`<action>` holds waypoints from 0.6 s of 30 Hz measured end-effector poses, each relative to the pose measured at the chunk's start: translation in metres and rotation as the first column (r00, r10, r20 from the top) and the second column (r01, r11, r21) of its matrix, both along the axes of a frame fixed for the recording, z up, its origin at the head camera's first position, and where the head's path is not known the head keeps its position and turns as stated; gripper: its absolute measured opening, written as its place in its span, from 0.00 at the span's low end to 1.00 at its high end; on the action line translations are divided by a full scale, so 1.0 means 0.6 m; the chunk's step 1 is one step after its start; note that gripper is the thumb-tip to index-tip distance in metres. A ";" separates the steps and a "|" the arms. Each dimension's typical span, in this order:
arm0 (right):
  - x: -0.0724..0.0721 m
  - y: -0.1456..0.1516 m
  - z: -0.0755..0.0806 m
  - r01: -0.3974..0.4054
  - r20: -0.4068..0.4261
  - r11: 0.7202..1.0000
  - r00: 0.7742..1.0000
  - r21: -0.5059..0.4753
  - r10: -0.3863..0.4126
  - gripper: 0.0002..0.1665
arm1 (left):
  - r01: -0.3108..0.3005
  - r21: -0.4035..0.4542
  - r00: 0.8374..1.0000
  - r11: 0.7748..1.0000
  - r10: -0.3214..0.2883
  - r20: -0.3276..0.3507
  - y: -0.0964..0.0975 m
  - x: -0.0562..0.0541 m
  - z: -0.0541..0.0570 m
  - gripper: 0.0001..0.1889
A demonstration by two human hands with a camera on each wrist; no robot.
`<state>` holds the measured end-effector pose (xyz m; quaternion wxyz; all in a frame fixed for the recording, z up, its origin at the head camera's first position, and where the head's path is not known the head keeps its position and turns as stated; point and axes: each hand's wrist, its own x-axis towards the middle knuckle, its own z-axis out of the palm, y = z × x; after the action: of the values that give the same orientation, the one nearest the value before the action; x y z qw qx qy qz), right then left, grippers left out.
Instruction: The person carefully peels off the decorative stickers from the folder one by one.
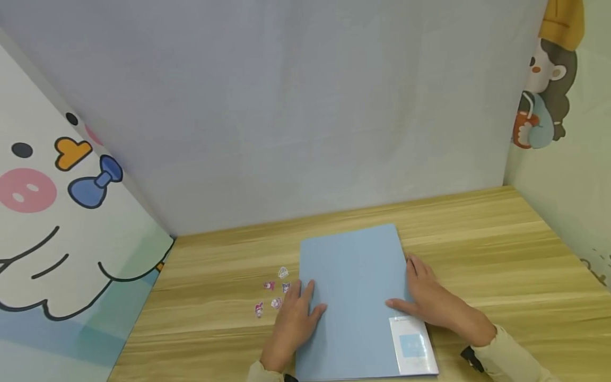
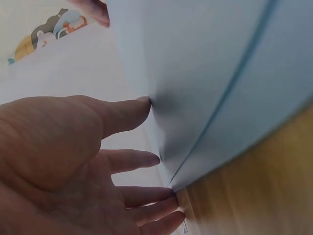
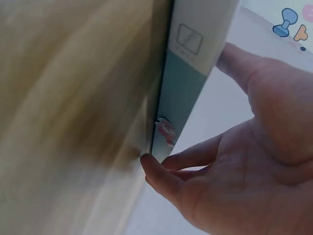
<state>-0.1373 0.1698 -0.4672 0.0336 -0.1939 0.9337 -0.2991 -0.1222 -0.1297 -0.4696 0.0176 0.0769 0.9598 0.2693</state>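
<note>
A light-blue file folder (image 1: 353, 276) lies on the wooden table, a white label (image 1: 413, 346) at its lower right corner. My left hand (image 1: 295, 321) rests at its left edge with fingers spread. Thumb, index and middle fingertips touch the cover in the left wrist view, while the other fingers reach past the edge. My right hand (image 1: 431, 297) holds the right edge, thumb on the cover and fingers along the side. In the right wrist view its fingertips sit at the lower edge of the spine (image 3: 182, 93), near a small pinkish sticker (image 3: 166, 131).
Several small cartoon stickers (image 1: 269, 285) lie on the table (image 1: 205, 297) just left of the folder and the left hand. A pale cloth backdrop (image 1: 305, 116) stands behind the table. Panels with cartoon drawings flank it left and right.
</note>
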 end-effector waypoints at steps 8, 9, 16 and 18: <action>-0.007 0.002 0.001 0.033 0.034 0.999 0.999 0.004 -0.033 0.62 | 0.052 -0.065 0.998 0.997 -0.054 -0.031 0.001 0.001 0.003 0.34; -0.008 0.003 0.002 0.032 0.045 0.999 0.998 -0.006 -0.032 0.62 | 0.054 -0.068 0.998 0.996 -0.056 -0.030 0.002 0.000 0.001 0.34; -0.015 0.005 0.008 0.037 0.123 0.997 0.992 -0.073 -0.028 0.57 | 0.053 -0.059 0.998 0.997 -0.054 -0.029 0.002 -0.003 -0.006 0.35; -0.017 0.004 0.010 0.039 0.130 0.994 0.991 -0.100 -0.025 0.55 | 0.053 -0.049 0.998 0.997 -0.055 -0.035 0.001 -0.004 -0.007 0.35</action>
<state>-0.1472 0.1721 -0.4615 0.0790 -0.1606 0.9160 -0.3591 -0.1244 -0.1292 -0.4738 0.0092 0.1072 0.9638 0.2440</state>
